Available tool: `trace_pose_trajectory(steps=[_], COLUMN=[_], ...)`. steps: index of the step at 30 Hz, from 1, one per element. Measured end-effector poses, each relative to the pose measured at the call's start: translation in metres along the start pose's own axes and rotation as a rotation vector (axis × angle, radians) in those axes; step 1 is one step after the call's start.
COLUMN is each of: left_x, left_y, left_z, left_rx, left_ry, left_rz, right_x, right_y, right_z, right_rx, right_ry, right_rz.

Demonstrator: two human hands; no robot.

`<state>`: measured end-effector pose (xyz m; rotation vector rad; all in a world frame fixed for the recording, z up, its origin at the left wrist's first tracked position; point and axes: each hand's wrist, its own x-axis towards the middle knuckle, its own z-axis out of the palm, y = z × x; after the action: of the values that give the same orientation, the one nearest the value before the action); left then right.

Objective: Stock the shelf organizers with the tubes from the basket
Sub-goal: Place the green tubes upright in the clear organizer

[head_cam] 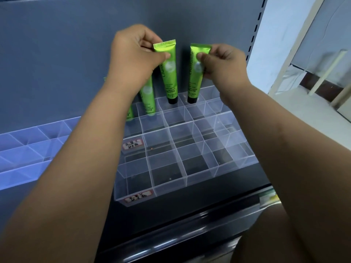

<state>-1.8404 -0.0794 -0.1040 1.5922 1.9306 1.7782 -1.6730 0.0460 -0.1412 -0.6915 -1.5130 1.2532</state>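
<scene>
Shelving with a grey back panel [57,54] fills most of the view, and its dark shelf [180,221] runs across the lower part. On the shelf sits a clear organizer [245,160], divided into rows of square cells that step up towards the back. A second organizer [22,149], tinted blue, lies just beside it on the left.

Both forearms reach in from below. The left hand [133,54] pinches one green tube [169,76] near its flat crimped end, thumb in front and fingers curled behind. The right hand [226,63] pinches another green tube [195,78] the same way, near the top. Both tubes hang upright with their black caps down, side by side but apart. The caps are level with the rim of the back row of cells; whether they rest inside cannot be told.

Left of these, a third tube [148,97] stands cap down in a back-row cell, partly behind the left wrist. A fourth tube [130,115] shows only as a sliver past the left forearm.

Two small labels with red borders are stuck to the organizer's front walls, an upper label [133,144] and a lower label [138,196]; their writing is too blurred to read.
</scene>
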Motion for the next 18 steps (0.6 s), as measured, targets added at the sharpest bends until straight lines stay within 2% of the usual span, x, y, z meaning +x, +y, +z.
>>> trace_pose_trajectory(steps=[11, 18], left_x=[-0.004, -0.006], left_y=[-0.016, -0.019], left_z=[0.013, 0.017], left_rx=[0.178, 0.191], left_ry=[0.012, -0.004], left_rz=[-0.036, -0.048], right_x=[-0.008, -0.004], right_y=[0.009, 0.027], right_z=[0.008, 0.011], right_rx=[-0.102, -0.138], right_ry=[-0.029, -0.024], right_rz=[0.024, -0.007])
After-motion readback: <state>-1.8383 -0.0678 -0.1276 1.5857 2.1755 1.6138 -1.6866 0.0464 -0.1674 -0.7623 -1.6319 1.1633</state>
